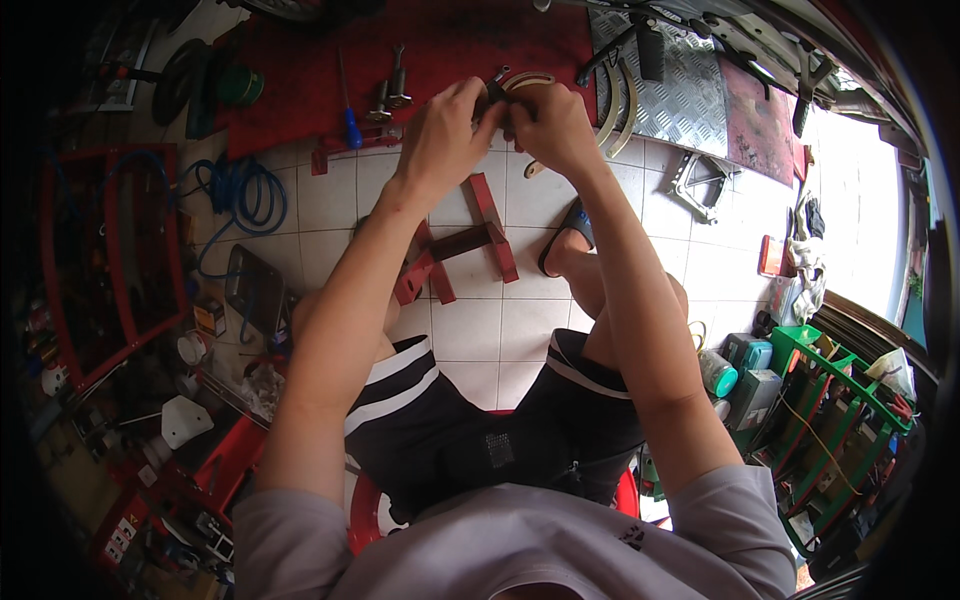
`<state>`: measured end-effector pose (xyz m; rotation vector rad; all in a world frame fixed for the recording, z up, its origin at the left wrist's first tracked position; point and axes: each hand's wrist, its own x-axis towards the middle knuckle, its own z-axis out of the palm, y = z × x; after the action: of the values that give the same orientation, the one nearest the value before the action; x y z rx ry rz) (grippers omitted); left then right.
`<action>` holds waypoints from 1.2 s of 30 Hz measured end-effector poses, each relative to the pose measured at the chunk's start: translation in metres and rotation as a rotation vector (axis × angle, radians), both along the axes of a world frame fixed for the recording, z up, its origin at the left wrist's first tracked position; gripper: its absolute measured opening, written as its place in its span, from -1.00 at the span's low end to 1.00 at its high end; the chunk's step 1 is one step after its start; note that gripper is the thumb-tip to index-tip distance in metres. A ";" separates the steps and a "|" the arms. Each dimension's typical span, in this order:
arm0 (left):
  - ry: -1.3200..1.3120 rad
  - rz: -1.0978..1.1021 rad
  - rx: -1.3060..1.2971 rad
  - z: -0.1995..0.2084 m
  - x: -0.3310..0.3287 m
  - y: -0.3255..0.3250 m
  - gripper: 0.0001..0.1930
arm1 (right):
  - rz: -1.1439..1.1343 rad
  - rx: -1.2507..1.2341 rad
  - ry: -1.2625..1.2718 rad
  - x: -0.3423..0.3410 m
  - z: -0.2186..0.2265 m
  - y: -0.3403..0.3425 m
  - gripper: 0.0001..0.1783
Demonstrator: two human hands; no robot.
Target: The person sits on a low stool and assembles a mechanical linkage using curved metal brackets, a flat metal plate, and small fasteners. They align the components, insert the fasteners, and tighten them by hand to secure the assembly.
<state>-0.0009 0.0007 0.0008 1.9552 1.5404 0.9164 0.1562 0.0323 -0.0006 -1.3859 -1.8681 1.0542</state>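
Both arms reach forward over the red work surface (pixel 300 70), and my hands meet near its front edge. My left hand (pixel 447 135) is closed, its fingertips pressed around a small dark part (pixel 496 92) that I cannot make out. Close against it, my right hand (pixel 553 122) is closed too, its fingers curled in at the same spot; what they hold is mostly hidden. A curved tan strip (pixel 530 78) shows just beyond the right fingers, and a tan end with a hole (pixel 533 170) sticks out below that hand. The ring end of a wrench (pixel 500 73) appears beyond my fingertips.
A blue-handled screwdriver (pixel 353 130) and metal bolt-like parts (pixel 398 88) lie left of my hands. Curved tan strips (pixel 622 110) rest by a metal tread plate (pixel 680 90). Below stands a red steel frame (pixel 485 215). Coiled blue hose (pixel 245 195) lies left, a green rack (pixel 840 400) right.
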 end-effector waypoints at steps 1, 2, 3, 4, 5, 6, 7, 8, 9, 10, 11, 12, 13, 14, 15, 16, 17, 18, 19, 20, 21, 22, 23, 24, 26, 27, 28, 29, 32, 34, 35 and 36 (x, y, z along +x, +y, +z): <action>-0.069 -0.006 0.008 0.002 0.002 0.000 -0.87 | -0.021 -0.034 0.026 0.001 0.001 0.000 -0.78; -0.055 -0.026 0.042 0.001 0.001 0.000 -0.87 | -0.028 0.011 0.023 0.001 0.000 0.001 -0.78; -0.042 -0.047 0.075 -0.001 0.000 0.001 -0.87 | -0.035 0.056 0.020 0.002 -0.002 0.001 -0.78; -0.029 -0.068 0.109 -0.003 -0.001 0.002 -0.86 | -0.042 0.102 0.017 0.003 -0.003 0.002 -0.78; 0.018 -0.048 0.112 -0.005 -0.001 0.002 -0.86 | -0.040 0.063 0.035 0.001 -0.001 0.001 -0.78; 0.064 -0.028 0.115 -0.008 -0.002 0.002 -0.87 | -0.038 0.024 0.052 -0.001 0.002 0.000 -0.78; 0.111 -0.008 0.117 -0.010 -0.003 0.002 -0.87 | -0.036 -0.015 0.070 -0.003 0.004 -0.001 -0.78; 0.120 -0.007 0.065 -0.008 -0.003 0.002 -0.87 | -0.029 -0.037 0.069 -0.003 0.005 -0.001 -0.77; 0.129 -0.006 0.013 -0.006 -0.004 0.002 -0.88 | -0.023 -0.059 0.068 -0.003 0.006 -0.001 -0.77; 0.138 -0.005 -0.039 -0.004 -0.004 0.002 -0.88 | -0.016 -0.081 0.067 -0.002 0.006 -0.002 -0.77; 0.091 -0.004 -0.040 -0.002 -0.003 0.001 -0.89 | -0.010 -0.038 0.048 -0.001 0.005 -0.001 -0.77; 0.043 -0.004 -0.040 0.000 -0.002 0.001 -0.89 | -0.004 0.004 0.028 0.000 0.002 0.000 -0.77; -0.005 -0.004 -0.041 0.002 0.000 0.002 -0.89 | 0.001 0.046 0.008 0.002 0.000 0.001 -0.76; -0.029 -0.022 0.007 0.000 -0.001 0.002 -0.89 | -0.002 0.034 0.026 0.001 0.002 0.000 -0.76; -0.053 -0.039 0.054 -0.002 -0.002 0.002 -0.88 | -0.006 0.022 0.044 0.001 0.005 0.000 -0.76; -0.078 -0.057 0.102 -0.004 -0.002 0.002 -0.88 | -0.010 0.009 0.061 0.001 0.007 0.000 -0.76; -0.042 -0.045 0.113 -0.005 -0.001 0.002 -0.88 | -0.013 0.013 0.070 0.001 0.006 0.000 -0.76; -0.007 -0.033 0.125 -0.006 0.000 0.002 -0.87 | -0.016 0.016 0.079 0.001 0.005 0.000 -0.76; 0.029 -0.021 0.136 -0.007 0.000 0.002 -0.87 | -0.019 0.020 0.089 0.001 0.005 0.000 -0.76; 0.045 -0.022 0.119 -0.007 0.000 0.002 -0.87 | -0.017 -0.012 0.086 0.000 0.006 -0.001 -0.76; 0.061 -0.023 0.102 -0.007 -0.001 0.002 -0.86 | -0.016 -0.044 0.083 -0.001 0.007 -0.001 -0.76; 0.077 -0.024 0.085 -0.006 -0.002 0.002 -0.86 | -0.014 -0.076 0.080 -0.002 0.008 -0.001 -0.76; 0.097 -0.014 0.029 -0.005 -0.003 0.002 -0.85 | -0.006 -0.069 0.075 -0.002 0.008 -0.001 -0.76; 0.118 -0.003 -0.028 -0.005 -0.004 0.003 -0.83 | 0.003 -0.063 0.069 -0.002 0.008 -0.001 -0.76; 0.098 0.012 -0.061 -0.001 -0.004 0.003 -0.82 | 0.009 -0.039 0.059 -0.001 0.007 -0.001 -0.76; 0.058 0.017 -0.038 0.001 -0.003 0.003 -0.82 | 0.007 -0.021 0.055 0.000 0.006 0.000 -0.76; 0.018 0.022 -0.015 0.003 -0.002 0.003 -0.82 | 0.005 -0.004 0.051 0.002 0.005 0.001 -0.76; -0.017 0.006 0.030 0.002 -0.001 0.003 -0.82 | 0.010 -0.010 0.048 0.003 0.005 0.001 -0.77; -0.046 -0.030 0.115 -0.002 -0.001 0.003 -0.82 | 0.013 -0.028 0.043 0.004 0.007 0.002 -0.77; 0.038 -0.039 0.106 -0.006 -0.004 0.005 -0.83 | 0.002 -0.042 0.045 0.003 0.009 0.001 -0.76; 0.039 -0.036 0.077 -0.005 -0.003 0.005 -0.83 | 0.001 -0.049 0.042 0.003 0.009 0.001 -0.76; 0.040 -0.033 0.048 -0.003 -0.002 0.004 -0.84 | 0.000 -0.055 0.038 0.004 0.009 0.001 -0.76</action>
<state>-0.0033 0.0044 -0.0024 2.0382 1.5166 0.9135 0.1599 0.0332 0.0088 -1.3863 -1.8246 1.1319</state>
